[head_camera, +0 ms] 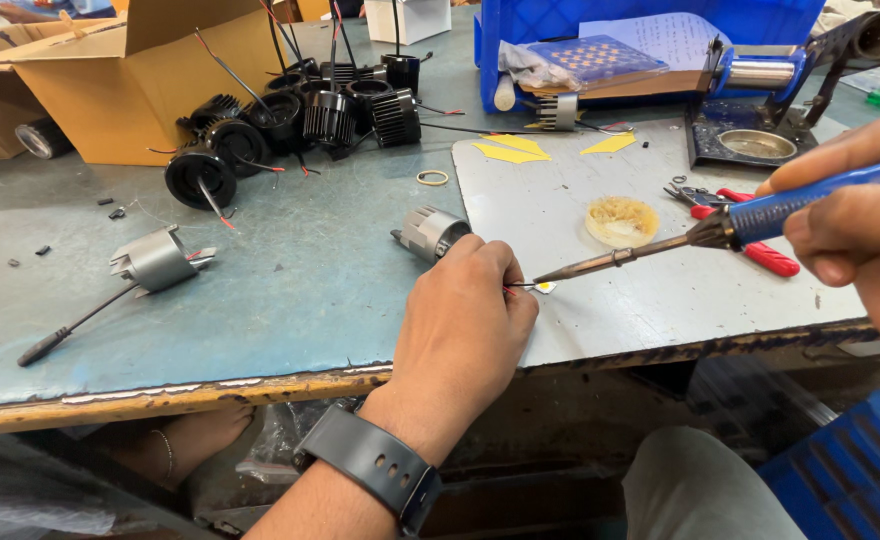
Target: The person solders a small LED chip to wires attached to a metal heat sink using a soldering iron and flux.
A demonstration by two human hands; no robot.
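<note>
My left hand [465,310] pinches thin wires [513,289] at the bench [290,300] edge, right hand [860,225] grips the iron [650,245], tip beside my fingertips [505,275]; any slip risks a burn.

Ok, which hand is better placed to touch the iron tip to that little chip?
Right. The right hand already holds the soldering iron, tip almost at the chip; the left hand is pinning the wires.

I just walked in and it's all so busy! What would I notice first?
Probably the blue-handled soldering iron in the right hand, its metal tip meeting a tiny yellow chip beside the left hand at the table's front edge. Behind, at upper left, a pile of black finned lamp housings with trailing wires sits by a cardboard box.
</note>
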